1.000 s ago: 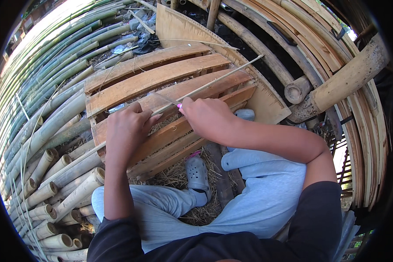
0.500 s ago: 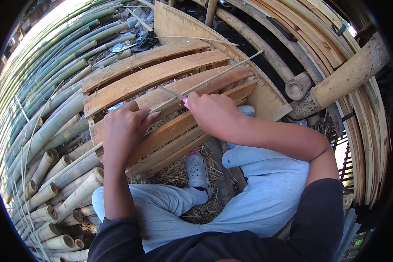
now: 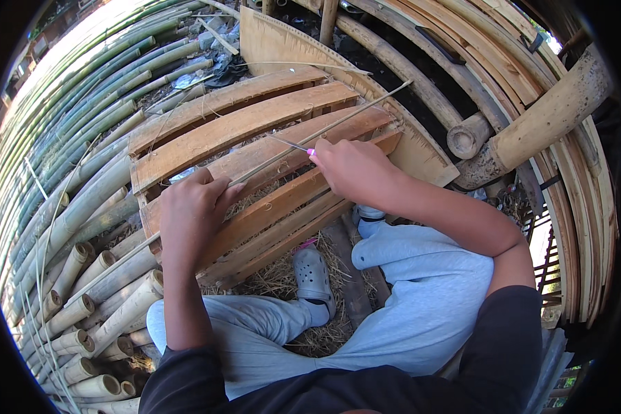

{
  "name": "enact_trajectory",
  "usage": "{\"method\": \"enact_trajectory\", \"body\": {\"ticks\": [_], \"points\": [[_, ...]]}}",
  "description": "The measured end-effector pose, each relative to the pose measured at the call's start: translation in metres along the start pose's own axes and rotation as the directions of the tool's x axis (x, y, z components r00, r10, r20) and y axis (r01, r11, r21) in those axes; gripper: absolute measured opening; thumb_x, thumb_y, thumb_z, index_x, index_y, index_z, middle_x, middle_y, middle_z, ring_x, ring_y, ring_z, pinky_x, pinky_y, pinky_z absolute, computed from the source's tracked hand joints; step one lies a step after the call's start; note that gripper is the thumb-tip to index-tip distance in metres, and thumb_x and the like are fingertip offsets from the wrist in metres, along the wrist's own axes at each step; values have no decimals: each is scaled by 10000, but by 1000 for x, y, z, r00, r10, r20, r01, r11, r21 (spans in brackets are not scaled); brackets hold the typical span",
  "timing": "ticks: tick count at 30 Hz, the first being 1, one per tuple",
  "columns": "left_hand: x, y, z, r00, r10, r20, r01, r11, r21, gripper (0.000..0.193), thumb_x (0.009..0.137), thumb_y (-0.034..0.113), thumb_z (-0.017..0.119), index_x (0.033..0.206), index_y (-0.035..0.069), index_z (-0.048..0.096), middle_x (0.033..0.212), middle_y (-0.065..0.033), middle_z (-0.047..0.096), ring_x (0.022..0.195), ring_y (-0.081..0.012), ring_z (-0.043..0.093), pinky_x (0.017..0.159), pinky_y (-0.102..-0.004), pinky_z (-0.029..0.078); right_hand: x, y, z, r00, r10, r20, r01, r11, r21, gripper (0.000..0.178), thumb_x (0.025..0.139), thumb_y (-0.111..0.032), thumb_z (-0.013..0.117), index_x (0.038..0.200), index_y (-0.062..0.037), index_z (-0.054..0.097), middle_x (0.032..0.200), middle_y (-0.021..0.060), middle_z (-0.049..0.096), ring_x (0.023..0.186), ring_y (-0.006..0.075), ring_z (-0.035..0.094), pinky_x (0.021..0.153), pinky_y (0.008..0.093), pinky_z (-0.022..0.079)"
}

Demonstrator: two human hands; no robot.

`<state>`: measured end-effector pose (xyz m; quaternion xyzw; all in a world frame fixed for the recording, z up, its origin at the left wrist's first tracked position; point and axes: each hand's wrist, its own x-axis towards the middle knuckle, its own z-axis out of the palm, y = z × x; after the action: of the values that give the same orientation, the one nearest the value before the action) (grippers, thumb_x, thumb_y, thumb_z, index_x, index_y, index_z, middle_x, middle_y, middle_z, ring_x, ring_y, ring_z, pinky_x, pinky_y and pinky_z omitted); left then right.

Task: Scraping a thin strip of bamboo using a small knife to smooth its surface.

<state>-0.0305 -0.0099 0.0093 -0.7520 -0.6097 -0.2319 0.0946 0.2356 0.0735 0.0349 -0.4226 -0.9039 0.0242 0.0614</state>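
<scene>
A long thin bamboo strip [image 3: 338,125] slants across a slatted wooden pallet [image 3: 255,127], its far tip up and to the right. Around its lower part my left hand [image 3: 194,203] is closed, with the thumb pressed along it. My right hand [image 3: 355,169] grips a knife [image 3: 288,143] with a pink-and-white handle end. The thin blade points left and lies across the strip, a short way beyond my left thumb. Most of the handle is hidden in my right fist.
Many bamboo poles [image 3: 83,207] are piled on the left. A curved plywood board [image 3: 283,41] stands behind the pallet. A thick bamboo post [image 3: 545,121] and stacked planks [image 3: 497,55] are at the right. Straw lies around my grey clog [image 3: 312,276].
My right hand has moved a little to the right with the knife, farther from my left hand. The blade looks turned more edge-on. My left hand has shifted slightly left.
</scene>
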Motion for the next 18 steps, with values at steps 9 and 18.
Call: {"method": "enact_trajectory", "body": {"ticks": [9, 18], "points": [[1, 1, 7, 999, 36, -8, -36, 999, -14, 236, 867, 332, 756, 805, 106, 726, 689, -87, 564, 630, -292, 604, 584, -440, 452, 12, 40, 3, 983, 183, 3, -182, 977, -110, 257, 1024, -171, 506, 934, 8, 667, 793, 209, 715, 775, 389, 729, 662, 502, 589], [0, 3, 4, 997, 79, -2, -79, 996, 52, 302, 885, 347, 734, 736, 98, 651, 716, -78, 562, 661, -270, 637, 595, -412, 483, 9, 43, 14, 986, 148, -73, -159, 973, -165, 295, 1050, -207, 479, 935, 32, 608, 736, 215, 699, 715, 407, 719, 624, 501, 587]]}}
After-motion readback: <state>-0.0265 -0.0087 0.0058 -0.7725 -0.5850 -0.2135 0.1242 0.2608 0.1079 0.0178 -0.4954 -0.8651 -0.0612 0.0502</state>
